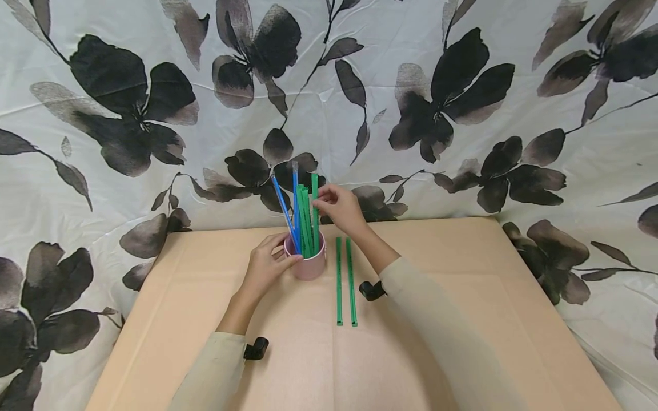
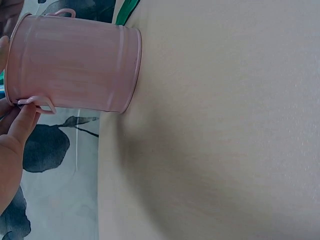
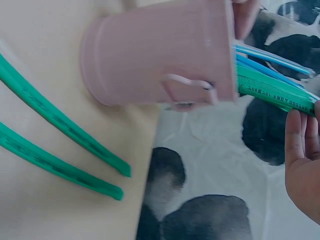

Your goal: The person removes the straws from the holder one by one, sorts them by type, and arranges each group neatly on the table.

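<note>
A small pink pail [image 1: 308,270] with little side handles stands near the table's far edge. My left hand [image 1: 265,264] grips it at the rim, and in the left wrist view fingers [image 2: 22,122] are at one handle. Several green wrapped straws [image 1: 304,220] and a few blue straws [image 1: 282,204] stand upright in the pail, leaning apart at the top. With thumb and fingertips my right hand [image 1: 340,209] pinches the upper part of a green wrapped straw [image 1: 315,194], whose lower end is inside the pail. Printed lettering runs along the green wrapper [image 3: 270,89].
Two more green wrapped straws [image 1: 339,285] lie side by side on the table [image 1: 442,251], right of the pail. Behind the table's far edge hangs a white cloth [image 1: 329,114] with dark flowers. Black wrist cameras [image 1: 256,348] are on both sleeves.
</note>
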A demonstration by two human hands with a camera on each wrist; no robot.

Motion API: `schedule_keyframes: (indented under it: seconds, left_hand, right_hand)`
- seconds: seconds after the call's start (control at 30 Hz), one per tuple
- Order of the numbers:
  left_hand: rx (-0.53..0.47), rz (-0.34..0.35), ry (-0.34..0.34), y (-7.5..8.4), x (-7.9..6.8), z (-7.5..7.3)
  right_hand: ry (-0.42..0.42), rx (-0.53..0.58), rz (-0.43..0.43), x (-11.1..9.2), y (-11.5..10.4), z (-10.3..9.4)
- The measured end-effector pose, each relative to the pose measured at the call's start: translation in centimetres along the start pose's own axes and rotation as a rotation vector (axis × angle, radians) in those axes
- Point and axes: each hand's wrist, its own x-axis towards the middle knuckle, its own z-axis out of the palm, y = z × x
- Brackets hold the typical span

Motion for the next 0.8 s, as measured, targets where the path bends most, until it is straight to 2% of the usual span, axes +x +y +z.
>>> schedule_keyframes:
  seconds: [0.13,0.5,0.8]
  left_hand:
    - [-0.009,0.007,0.002,-1.9,0.5,0.1]
    - [-0.016,0.026,0.005,-1.9,0.2,0.0]
    - [-0.004,0.025,-0.002,-1.9,0.0,-0.1]
  right_hand:
    - [0.002,0.043,-0.031,-0.1,-1.5,-1.2]
    - [0.069,0.169,-0.117,0.3,-5.1,-5.0]
    - [0.168,0.257,-0.123,-0.1,-5.4,-8.3]
